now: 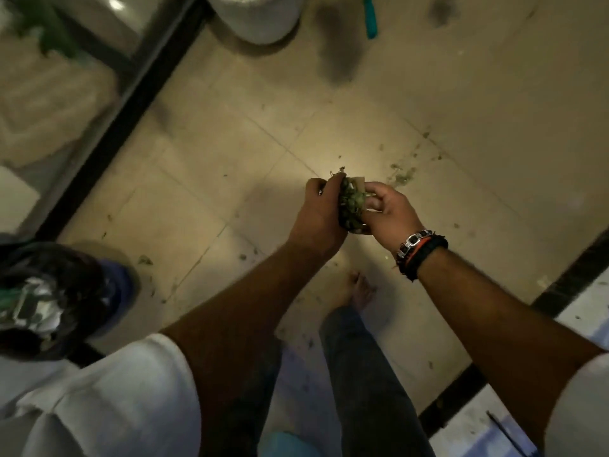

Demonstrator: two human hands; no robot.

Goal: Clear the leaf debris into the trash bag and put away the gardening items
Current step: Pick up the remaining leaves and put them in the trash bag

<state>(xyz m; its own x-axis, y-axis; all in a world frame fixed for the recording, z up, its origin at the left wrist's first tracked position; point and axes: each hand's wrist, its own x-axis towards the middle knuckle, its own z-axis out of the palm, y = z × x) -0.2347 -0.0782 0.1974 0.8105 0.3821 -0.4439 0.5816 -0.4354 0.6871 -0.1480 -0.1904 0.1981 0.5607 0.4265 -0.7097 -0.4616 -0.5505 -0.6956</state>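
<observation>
Leaf bundle: a clump of green leaf debris point(352, 203) sits squeezed between both hands, held up over the tiled floor point(428, 94).
Left hand point(321, 211): its fingers curl round the left side of the clump and hold it tight.
Right hand point(389, 209): its fingers curl round the right side, with what looks like a bit of card or paper behind the leaves.
Trash bag point(49, 298): the black bag is open, well off to the left of the grip and lower down, nearer the person. The left hand is the closer one.
Next move, I think: swing the clump left and down to the bag.
Left behind: small leaf bits point(400, 174) lie on the floor just past the right hand.
Writing: none I can read.
</observation>
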